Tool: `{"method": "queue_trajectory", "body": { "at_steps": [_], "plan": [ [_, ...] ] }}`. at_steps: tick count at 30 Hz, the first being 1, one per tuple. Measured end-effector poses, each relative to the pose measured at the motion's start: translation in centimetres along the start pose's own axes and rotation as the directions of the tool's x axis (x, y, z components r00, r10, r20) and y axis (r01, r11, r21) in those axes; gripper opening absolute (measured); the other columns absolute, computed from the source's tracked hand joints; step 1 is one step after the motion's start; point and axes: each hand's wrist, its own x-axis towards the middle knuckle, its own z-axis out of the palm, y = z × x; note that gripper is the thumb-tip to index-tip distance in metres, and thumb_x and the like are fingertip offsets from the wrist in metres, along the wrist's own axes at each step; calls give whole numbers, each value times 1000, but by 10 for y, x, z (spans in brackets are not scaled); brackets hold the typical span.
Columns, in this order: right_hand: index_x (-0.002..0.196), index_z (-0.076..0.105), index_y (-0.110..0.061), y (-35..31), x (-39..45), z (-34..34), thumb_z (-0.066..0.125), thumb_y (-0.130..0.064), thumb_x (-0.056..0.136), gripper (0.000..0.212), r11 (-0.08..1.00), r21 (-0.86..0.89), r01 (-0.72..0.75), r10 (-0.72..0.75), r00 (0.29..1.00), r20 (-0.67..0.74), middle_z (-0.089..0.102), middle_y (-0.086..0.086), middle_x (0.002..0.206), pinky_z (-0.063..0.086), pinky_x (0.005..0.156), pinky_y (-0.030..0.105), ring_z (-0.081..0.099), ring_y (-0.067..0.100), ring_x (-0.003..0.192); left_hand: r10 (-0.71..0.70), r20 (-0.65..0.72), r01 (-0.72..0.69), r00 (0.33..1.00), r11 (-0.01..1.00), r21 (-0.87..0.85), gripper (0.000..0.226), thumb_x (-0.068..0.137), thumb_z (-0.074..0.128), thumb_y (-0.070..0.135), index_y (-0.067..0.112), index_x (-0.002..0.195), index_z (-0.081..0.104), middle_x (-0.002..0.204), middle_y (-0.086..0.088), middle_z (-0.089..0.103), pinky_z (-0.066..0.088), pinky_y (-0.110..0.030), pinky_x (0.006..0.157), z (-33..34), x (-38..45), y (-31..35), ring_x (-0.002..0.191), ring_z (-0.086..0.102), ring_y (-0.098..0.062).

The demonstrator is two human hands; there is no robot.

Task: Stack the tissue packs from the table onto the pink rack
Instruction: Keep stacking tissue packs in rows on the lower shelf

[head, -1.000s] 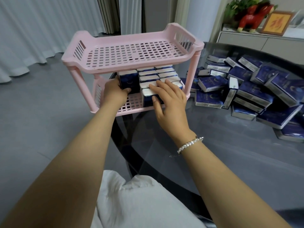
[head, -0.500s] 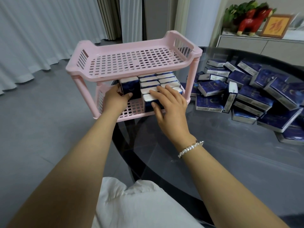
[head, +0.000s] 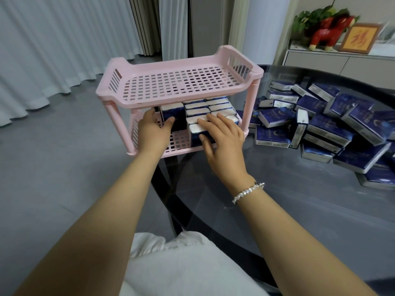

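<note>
The dark glass table (head: 277, 210) carries the pink rack (head: 177, 86) and loose tissue packs (head: 324, 127).

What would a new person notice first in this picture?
The pink rack at the glass table's left edge, top shelf bare, lower shelf partly filled with upright tissue packs. Both hands reach in: the left hand, the right hand. A loose heap of blue packs lies to the right.

rack (head: 179, 86): matt pink plastic | table (head: 299, 210): glossy dark glass | packs (head: 275, 117): glossy wrap
</note>
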Motion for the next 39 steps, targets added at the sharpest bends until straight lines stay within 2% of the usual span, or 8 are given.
{"method": "queue_trajectory", "body": {
  "at_steps": [7, 14, 16, 19, 22, 26, 33, 39],
  "plan": [
    [123, 61, -16, -8, 4, -12, 56, -22, 89, 35, 999, 50, -1, 4, 999, -54, 53, 7, 136, 29, 107, 33, 43, 23, 127, 56, -25, -59, 998, 987, -151, 39, 92, 58, 31, 16, 127, 54, 129, 2, 59, 39, -21, 96, -6, -50, 18, 120, 53, -14],
    [108, 68, -11, -6, 3, -64, 64, -11, 85, 24, 984, 108, -143, 152, 986, -74, 62, 5, 113, 27, 93, 10, 48, 22, 108, 323, 5, -319, 947, 939, -131, 16, 90, 60, 21, 17, 103, 67, 108, 3, 54, 44, -29, 98, 2, -92, 61, 105, 56, -16],
    [107, 69, -10, 4, 0, -84, 64, -12, 85, 22, 977, 87, -193, 200, 977, -79, 62, 4, 106, 26, 87, 9, 49, 21, 103, 324, 65, -311, 944, 937, -157, 12, 91, 58, 22, 18, 99, 67, 107, 4, 53, 44, -19, 89, 11, -100, 74, 100, 56, -13],
    [104, 69, -8, 27, -5, -111, 65, -12, 84, 21, 976, -36, -217, 212, 972, -105, 63, 6, 101, 30, 84, 12, 51, 23, 98, 293, 170, -258, 941, 945, -200, 10, 93, 56, 24, 19, 95, 65, 110, 0, 58, 41, -3, 70, 31, -108, 85, 87, 57, -6],
    [104, 68, -7, 53, -7, -133, 66, -11, 83, 21, 953, -182, -243, 220, 966, -138, 63, 7, 97, 39, 81, 24, 54, 27, 94, 249, 266, -188, 931, 954, -233, 12, 93, 55, 26, 20, 92, 66, 105, -3, 65, 51, -21, 76, 54, -112, 92, 86, 60, -8],
    [101, 69, -9, 82, -4, -149, 71, -15, 80, 22, 898, -358, -257, 213, 964, -159, 64, 8, 94, 46, 74, 41, 57, 32, 86, 267, 436, -246, 859, 963, -105, 20, 96, 52, 28, 21, 110, 65, 116, 0, 63, 42, -10, 77, 78, -118, 98, 96, 55, -5],
    [126, 58, -29, 105, 20, -152, 58, -35, 90, 37, 822, -564, -81, 185, 974, 130, 60, 6, 123, 34, 94, 45, 50, 33, 110, 303, 729, -569, 614, 810, 142, 51, 102, 35, 29, 19, 150, 24, 159, 4, 16, 6, -25, 116, 112, -108, 80, 146, 10, -11],
    [126, 51, -33, 107, 38, -170, 57, -38, 89, 38, 858, -511, -58, 276, 891, 362, 50, -7, 135, 22, 98, 35, 34, 22, 119, 418, 651, -702, 634, 664, 257, 48, 100, 39, 33, 15, 145, 37, 125, 2, 45, 28, -35, 112, 109, -101, 71, 125, 34, -17]
  ]
}}
